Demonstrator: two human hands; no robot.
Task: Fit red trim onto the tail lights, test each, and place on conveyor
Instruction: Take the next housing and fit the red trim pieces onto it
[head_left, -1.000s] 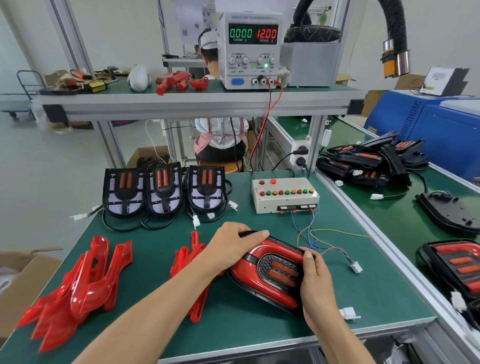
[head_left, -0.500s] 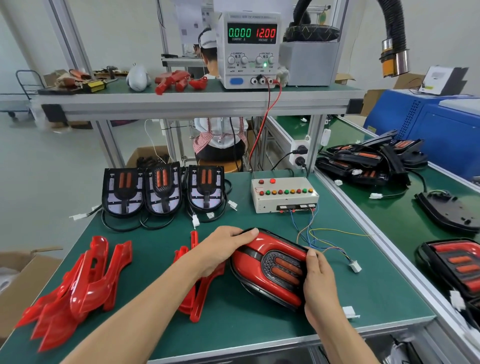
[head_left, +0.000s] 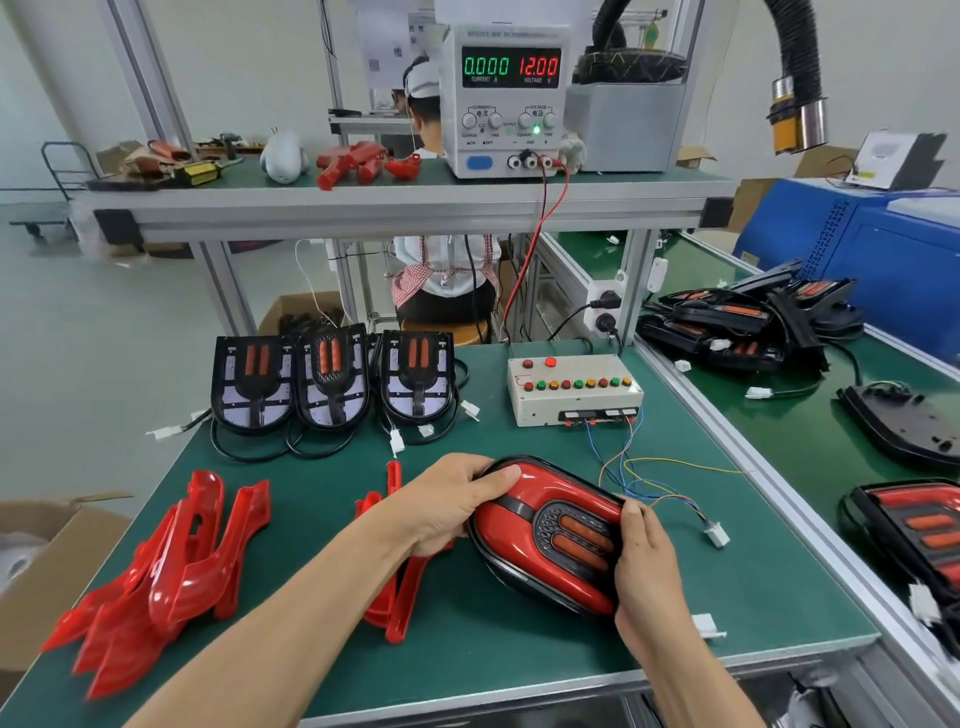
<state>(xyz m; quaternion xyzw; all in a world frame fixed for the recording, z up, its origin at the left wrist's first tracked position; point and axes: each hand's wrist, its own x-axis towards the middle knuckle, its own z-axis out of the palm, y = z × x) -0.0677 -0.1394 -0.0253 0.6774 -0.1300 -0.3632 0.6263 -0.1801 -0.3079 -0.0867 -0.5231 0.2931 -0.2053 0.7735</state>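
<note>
We hold the glossy red-trimmed oval tail light (head_left: 550, 535) between our hands on the green worktop (head_left: 769, 587), its long axis running from far left to near right. Our left hand (head_left: 447, 506) curls over the far end, and our right hand (head_left: 644, 561) grips the near right edge. Loose red plastic trim pieces (head_left: 156, 566) crowd the left side, so free room lies rightward, toward the dangling white plug (head_left: 717, 534). Beyond it stands the beige button-studded test box (head_left: 574, 389), likely the next stop, with three untrimmed black lamp bodies (head_left: 332, 379) at far left.
</note>
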